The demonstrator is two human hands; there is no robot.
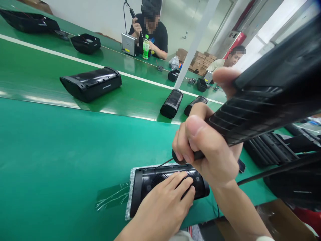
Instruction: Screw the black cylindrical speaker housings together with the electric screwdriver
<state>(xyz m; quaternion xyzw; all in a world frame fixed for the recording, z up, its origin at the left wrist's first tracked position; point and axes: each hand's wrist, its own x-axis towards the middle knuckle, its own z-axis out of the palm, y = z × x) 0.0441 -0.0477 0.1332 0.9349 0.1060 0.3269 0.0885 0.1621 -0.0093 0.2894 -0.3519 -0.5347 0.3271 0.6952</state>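
Note:
My right hand [210,147] is wrapped around a black electric screwdriver [250,107], whose large ribbed body reaches close to the camera. Its thin bit [164,163] slants down to the far edge of a glossy black speaker housing [142,187]; contact at the tip is not clear. Across the perforated front of that housing lies my left hand [170,197], fingers extended and slightly bent, pressing on it. Beneath the housing is a layer of bubble wrap [129,201], with clear tape [112,197] sticking out on the left. A fingertip shows beyond the screwdriver; whose, I cannot tell.
Beyond the green mat runs a green conveyor [140,80] carrying a black housing [92,83] and several others. Across it, a person [160,36] holds a corded tool near a green bottle [145,47]. More black casings [271,147] lie at right, beside a cable [265,172].

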